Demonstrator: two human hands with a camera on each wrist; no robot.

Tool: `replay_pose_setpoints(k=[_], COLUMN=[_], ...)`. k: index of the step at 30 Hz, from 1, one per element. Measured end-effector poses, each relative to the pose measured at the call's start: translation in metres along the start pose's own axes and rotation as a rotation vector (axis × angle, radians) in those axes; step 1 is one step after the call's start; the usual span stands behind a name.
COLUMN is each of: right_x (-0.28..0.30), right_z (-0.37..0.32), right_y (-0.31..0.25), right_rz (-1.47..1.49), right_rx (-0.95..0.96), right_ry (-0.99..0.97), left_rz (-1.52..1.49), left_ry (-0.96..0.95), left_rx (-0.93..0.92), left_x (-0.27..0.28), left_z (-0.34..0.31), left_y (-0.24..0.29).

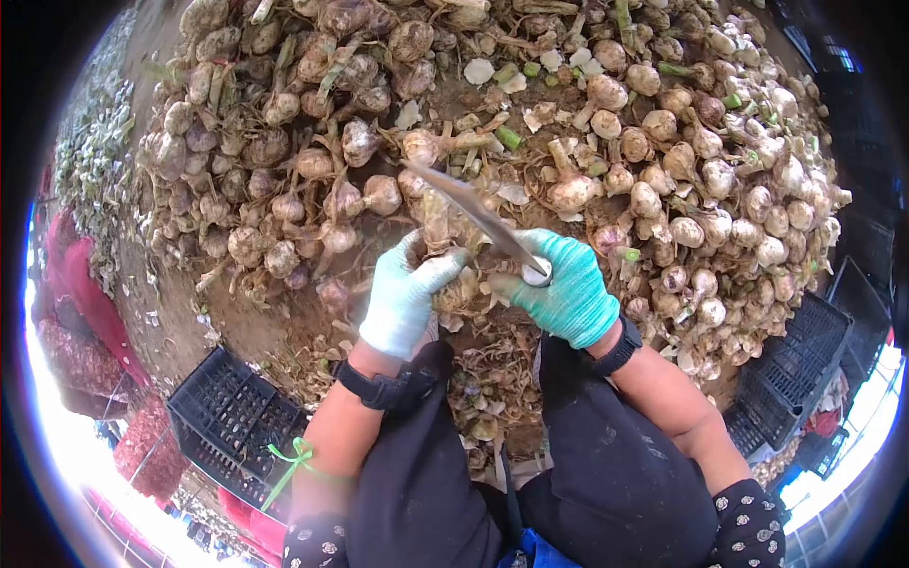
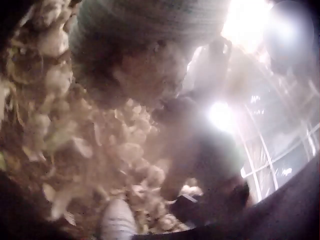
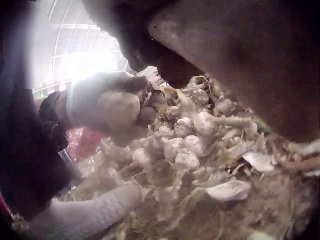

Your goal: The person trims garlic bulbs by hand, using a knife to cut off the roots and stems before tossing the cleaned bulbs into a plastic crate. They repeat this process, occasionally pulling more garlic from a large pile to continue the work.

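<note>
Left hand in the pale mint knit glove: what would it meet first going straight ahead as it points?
Probably the grey metal knife blade, which lies ahead of the left hand in the head view; depth is unclear, so it might pass under toward pale round garlic bulbs.

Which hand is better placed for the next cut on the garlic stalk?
Probably the right hand: it grips the knife, whose blade lies near the garlic stalk in the head view. The left hand pinches that stalk, so it suits steadying it.
</note>
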State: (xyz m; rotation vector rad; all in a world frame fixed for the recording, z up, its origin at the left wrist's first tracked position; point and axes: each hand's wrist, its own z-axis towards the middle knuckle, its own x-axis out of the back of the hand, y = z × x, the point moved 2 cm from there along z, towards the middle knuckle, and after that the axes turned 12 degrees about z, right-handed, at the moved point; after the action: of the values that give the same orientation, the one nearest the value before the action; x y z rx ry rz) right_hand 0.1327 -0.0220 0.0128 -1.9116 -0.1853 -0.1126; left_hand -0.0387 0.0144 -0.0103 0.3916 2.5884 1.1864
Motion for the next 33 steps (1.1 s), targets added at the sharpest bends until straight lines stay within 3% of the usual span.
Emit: replay_pose_setpoints(k=[1, 2, 4, 5, 6, 8, 10, 12, 13, 14, 15, 16, 18, 20, 21, 22, 23, 24, 26, 29, 30, 32, 33], right_x=[-0.001, 0.0, 0.0, -0.005, -0.005, 0.008, 0.029, 0.03, 0.026, 0.022, 0.02, 0.017, 0.024, 0.033, 0.035, 0.033, 0.033, 0.031, 0.028, 0.029, 0.03, 0.032, 0.032], right_z=[0.002, 0.004, 0.006, 0.006, 0.008, 0.021, 0.013, 0.002, 0.004, 0.004, 0.0, 0.0, 0.003, 0.0, -0.004, -0.005, -0.004, -0.003, -0.005, -0.006, -0.005, -0.006, -0.008], right_y=[0.004, 0.0, -0.014, -0.008, 0.013, 0.059, 0.07, 0.064, 0.064, 0.064, 0.076, 0.075, 0.069, 0.06, 0.056, 0.07, 0.073, 0.066, 0.052, 0.046, 0.049, 0.037, 0.032], right_rz=[-0.071, -0.071, -0.357, -0.436, -0.436, -0.696, -0.357, -0.369, -0.235, -0.101, 0.293, 0.686, -0.008, -0.153, -0.138, -0.181, -0.197, -0.292, -0.006, 0.033, 0.034, -0.06, -0.089], right_rx=[0.134, 0.134, 0.252, 0.394, 0.395, 0.107, -0.266, -0.153, -0.177, -0.203, -0.107, -0.007, -0.193, -0.157, -0.112, -0.116, 0.034, -0.008, -0.255, -0.209, -0.207, -0.168, -0.15], right_ry=[0.082, 0.084, -0.075, -0.004, 0.002, 0.05, 0.202, 0.314, 0.309, 0.301, 0.308, 0.313, 0.3, 0.3, 0.371, 0.361, 0.356, 0.287, 0.31, 0.274, 0.286, 0.249, 0.22], left_rz=[0.085, 0.085, 0.625, 1.189, 1.19, 0.922, 0.345, 0.414, 0.077, 0.013, 0.212, 0.057, 0.654, 1.362, 1.742, 1.893, 2.08, 2.214, 2.223, 2.138, 1.981, 1.468, 1.01], left_ry=[0.033, 0.031, 0.226, 0.29, 0.288, 0.268, 0.277, 0.275, 0.095, -0.046, -0.238, -0.361, -0.136, 0.381, 0.297, 0.309, 0.284, 0.37, 0.298, 0.23, 0.305, 0.402, 0.3], left_rx=[-0.04, -0.04, -0.456, -0.797, -0.802, -0.478, -0.241, -0.031, -0.106, -0.265, -0.294, -0.465, -0.57, -0.809, -0.49, -0.382, -0.021, -0.141, -0.015, 0.038, -0.003, -0.262, -0.299], left_x=[-0.002, 0.001, 0.016, 0.022, 0.024, 0.012, 0.014, 0.019, 0.002, -0.024, -0.038, -0.053, -0.039, -0.006, 0.005, 0.023, 0.021, 0.037, 0.031, 0.032, 0.032, 0.044, 0.047], left_z=[-0.002, -0.003, -0.002, -0.002, -0.007, -0.019, -0.021, -0.01, -0.011, -0.018, -0.029, -0.036, -0.008, 0.026, 0.041, 0.06, 0.067, 0.081, 0.088, 0.088, 0.082, 0.063, 0.06], left_y=[0.002, -0.008, -0.039, -0.034, -0.034, 0.02, 0.019, 0.021, 0.027, 0.05, 0.073, 0.091, 0.087, 0.053, 0.044, 0.025, 0.026, 0.002, 0.011, 0.021, 0.027, 0.025, 0.016])
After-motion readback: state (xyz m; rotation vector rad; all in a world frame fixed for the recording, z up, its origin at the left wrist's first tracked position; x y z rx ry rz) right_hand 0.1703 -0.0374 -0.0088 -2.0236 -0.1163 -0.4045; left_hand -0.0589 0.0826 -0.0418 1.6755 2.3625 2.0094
